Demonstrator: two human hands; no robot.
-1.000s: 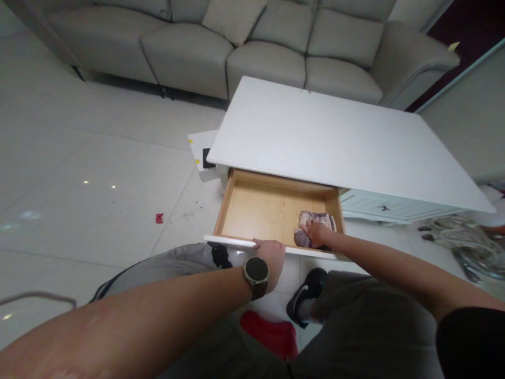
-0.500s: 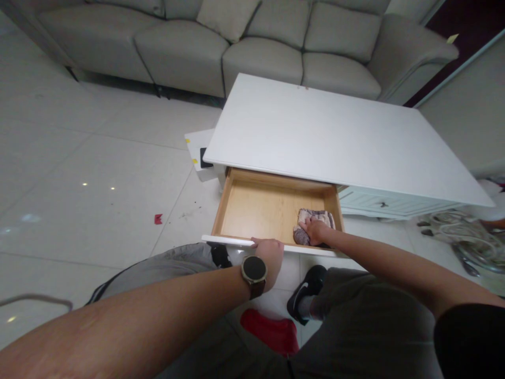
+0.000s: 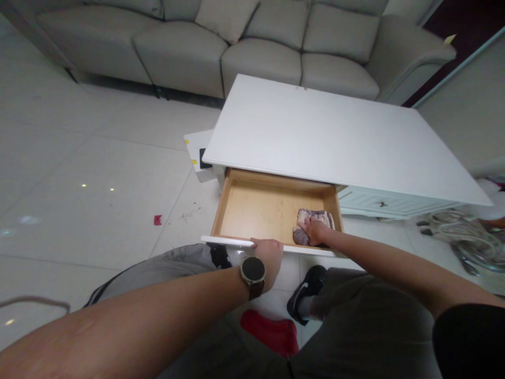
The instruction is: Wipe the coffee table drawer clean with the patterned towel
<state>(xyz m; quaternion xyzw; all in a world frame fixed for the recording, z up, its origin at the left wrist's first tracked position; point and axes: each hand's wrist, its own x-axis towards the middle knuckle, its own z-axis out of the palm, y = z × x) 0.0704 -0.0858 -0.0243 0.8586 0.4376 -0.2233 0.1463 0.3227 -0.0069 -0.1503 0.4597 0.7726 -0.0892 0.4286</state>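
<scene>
A wooden drawer (image 3: pixel 256 210) with a white front is pulled out of a white coffee table (image 3: pixel 335 137). My left hand (image 3: pixel 270 258), with a watch on its wrist, grips the drawer's front edge; the thumb shows on top and the other fingers are hidden below. Inside the drawer's right front corner, my right hand (image 3: pixel 315 231) presses on a folded brown-and-beige cloth (image 3: pixel 303 236). Its fingers lie on the cloth and partly sink into it.
A grey sofa (image 3: pixel 260 58) stands behind the table. Beside the table's left end is a white box (image 3: pixel 205 171) with a dark flat object on it. A red plastic piece (image 3: pixel 270 331) lies between my feet, and coiled hoses (image 3: pixel 453 226) lie at the right.
The view has shifted very slightly. Both hands, the drawer and the cloth keep their places.
</scene>
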